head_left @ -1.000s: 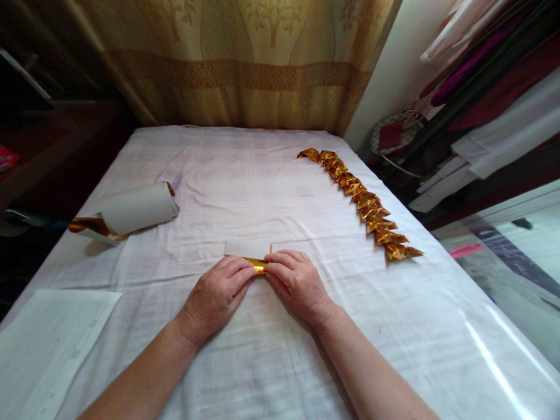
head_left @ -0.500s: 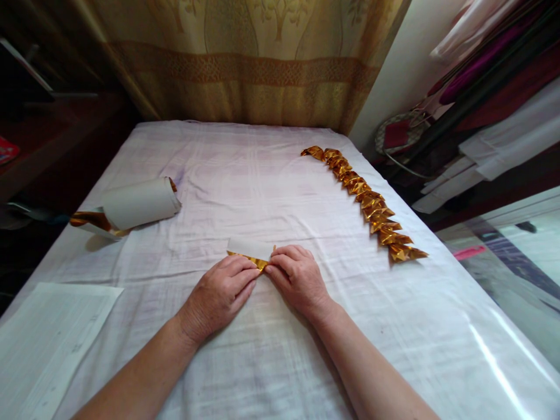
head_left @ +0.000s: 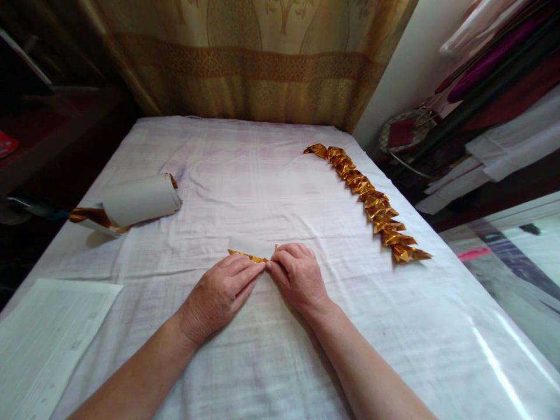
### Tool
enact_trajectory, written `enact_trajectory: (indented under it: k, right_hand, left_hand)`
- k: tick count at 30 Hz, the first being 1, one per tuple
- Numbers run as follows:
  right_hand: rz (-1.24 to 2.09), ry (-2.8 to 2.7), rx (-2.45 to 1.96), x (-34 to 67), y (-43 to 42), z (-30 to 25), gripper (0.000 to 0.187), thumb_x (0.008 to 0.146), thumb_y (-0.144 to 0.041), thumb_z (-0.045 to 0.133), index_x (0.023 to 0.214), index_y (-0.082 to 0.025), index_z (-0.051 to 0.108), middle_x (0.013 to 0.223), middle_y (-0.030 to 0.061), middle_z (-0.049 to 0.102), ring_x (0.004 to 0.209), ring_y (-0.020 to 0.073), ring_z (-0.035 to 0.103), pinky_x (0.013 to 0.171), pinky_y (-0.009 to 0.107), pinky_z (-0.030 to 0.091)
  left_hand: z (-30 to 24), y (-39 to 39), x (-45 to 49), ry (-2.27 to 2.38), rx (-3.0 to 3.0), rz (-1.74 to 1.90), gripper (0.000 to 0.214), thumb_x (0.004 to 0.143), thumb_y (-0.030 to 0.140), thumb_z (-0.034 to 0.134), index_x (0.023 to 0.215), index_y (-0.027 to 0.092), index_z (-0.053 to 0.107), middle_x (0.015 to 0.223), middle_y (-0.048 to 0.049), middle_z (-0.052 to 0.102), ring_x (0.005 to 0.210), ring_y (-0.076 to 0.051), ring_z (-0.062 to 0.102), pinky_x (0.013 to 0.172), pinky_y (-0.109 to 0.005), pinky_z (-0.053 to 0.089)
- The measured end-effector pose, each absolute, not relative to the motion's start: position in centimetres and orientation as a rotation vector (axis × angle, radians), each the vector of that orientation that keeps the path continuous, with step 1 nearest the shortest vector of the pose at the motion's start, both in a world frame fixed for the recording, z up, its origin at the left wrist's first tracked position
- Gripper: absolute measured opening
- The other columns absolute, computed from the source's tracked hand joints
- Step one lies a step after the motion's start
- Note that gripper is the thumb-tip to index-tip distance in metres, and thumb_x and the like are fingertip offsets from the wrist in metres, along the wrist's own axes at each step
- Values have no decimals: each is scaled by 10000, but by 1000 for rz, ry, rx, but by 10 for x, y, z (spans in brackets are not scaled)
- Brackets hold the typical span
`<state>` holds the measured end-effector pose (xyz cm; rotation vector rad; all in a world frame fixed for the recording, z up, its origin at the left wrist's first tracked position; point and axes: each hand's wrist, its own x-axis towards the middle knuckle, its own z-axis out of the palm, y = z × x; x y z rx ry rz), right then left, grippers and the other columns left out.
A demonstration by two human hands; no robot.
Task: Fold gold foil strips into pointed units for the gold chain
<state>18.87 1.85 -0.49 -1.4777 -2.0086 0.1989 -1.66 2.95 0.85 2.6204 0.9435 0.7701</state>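
Note:
Both my hands rest side by side on the white cloth (head_left: 271,186) in the middle of the table. My left hand (head_left: 219,294) and my right hand (head_left: 297,277) pinch a small sheet of gold foil paper (head_left: 249,249), white on its back, with the fingertips of both hands pressed on its near edge. The paper lies flat on the cloth with its white side up and a gold strip showing at the fold.
A row of several folded gold paper pieces (head_left: 371,201) runs along the right side of the cloth. A roll of gold-and-white paper (head_left: 131,201) lies at the left. A white printed sheet (head_left: 48,338) sits at the near left. A curtain hangs behind; shelves stand at right.
My fingertips have crept slightly along the gold fold, and less of the gold strip shows between the hands. The view has tilted a little.

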Motion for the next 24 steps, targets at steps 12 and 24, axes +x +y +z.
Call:
enact_trajectory:
  k: [12, 24]
  right_hand:
    - [370, -1921, -1414, 192, 22, -5, 83, 889, -191, 652, 818, -219, 686, 950, 35, 708, 926, 202, 620, 858, 364, 437]
    - [355, -1915, -1547, 185, 22, -3, 88, 878, -179, 652, 801, -221, 656, 947, 28, 696, 938, 215, 591, 830, 356, 385]
  left_hand:
    - [9, 29, -16, 959, 2621, 788, 290, 965, 170, 521, 1228, 163, 644, 1128, -87, 701, 1065, -196, 630, 994, -354, 522]
    - [5, 29, -17, 945, 2654, 786, 345, 972, 161, 501, 1302, 168, 600, 1211, -100, 676, 1120, -210, 620, 1004, -385, 527]
